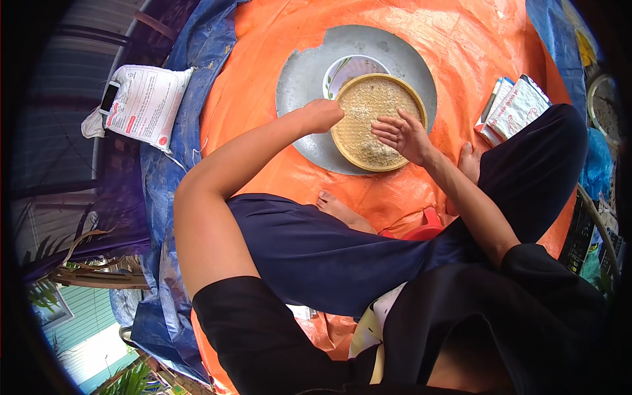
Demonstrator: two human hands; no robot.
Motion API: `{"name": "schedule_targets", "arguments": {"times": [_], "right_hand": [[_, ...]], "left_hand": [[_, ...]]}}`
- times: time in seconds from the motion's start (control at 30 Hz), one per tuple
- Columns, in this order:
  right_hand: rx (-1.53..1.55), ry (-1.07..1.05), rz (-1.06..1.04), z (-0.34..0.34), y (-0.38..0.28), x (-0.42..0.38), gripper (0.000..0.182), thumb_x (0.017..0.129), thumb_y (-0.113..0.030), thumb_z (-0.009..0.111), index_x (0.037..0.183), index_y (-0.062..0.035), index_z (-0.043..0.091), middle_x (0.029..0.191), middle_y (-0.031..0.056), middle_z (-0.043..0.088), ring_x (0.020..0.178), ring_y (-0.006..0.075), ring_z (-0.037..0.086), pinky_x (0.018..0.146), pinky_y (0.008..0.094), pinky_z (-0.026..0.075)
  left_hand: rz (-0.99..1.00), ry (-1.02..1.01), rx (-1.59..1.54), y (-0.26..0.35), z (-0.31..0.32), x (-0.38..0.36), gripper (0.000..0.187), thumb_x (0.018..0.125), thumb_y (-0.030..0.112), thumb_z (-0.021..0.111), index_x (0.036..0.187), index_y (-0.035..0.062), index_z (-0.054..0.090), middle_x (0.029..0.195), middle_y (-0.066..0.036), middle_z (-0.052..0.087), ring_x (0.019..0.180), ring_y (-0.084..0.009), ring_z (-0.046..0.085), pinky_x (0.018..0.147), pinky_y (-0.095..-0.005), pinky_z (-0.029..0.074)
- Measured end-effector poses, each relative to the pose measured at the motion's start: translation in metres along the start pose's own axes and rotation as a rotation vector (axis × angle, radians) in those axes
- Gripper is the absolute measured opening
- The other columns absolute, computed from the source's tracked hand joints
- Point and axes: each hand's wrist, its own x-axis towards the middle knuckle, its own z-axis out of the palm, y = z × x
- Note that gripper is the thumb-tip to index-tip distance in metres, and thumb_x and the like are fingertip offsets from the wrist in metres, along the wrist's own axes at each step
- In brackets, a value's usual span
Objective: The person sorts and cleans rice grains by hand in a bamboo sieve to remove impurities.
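Across the foreground, navy trousers [342,253] cover the person's bent legs. Beyond them, the right hand [409,137], its fingers loosely spread, is poised over a round woven tray [368,166] strewn with pale grain [385,153]. The left hand [322,116] curls its fingers tightly around the tray's left rim (the fingertips themselves are hidden). Beneath, the tray partly covers a patterned bowl [339,71] on a grey metal disc [296,85], which lies upon an orange tarpaulin [253,85].
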Motion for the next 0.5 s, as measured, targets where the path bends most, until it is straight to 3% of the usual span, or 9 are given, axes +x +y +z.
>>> {"name": "schedule_targets", "arguments": {"times": [0.5], "right_hand": [[-0.029,0.004,-0.005,0.0022,0.0006,0.0001,0.066,0.094,-0.052,0.044,0.131,0.0027,0.044,0.123,0.0182,0.058,0.115,0.0247,0.057,0.102,0.0342,0.043]], "left_hand": [[0.012,-0.023,-0.001,0.0002,-0.0015,0.0004,0.019,0.076,-0.004,0.055,0.089,0.0052,0.066,0.084,-0.016,0.067,0.082,-0.0332,0.065,0.067,-0.0436,0.049]]}}
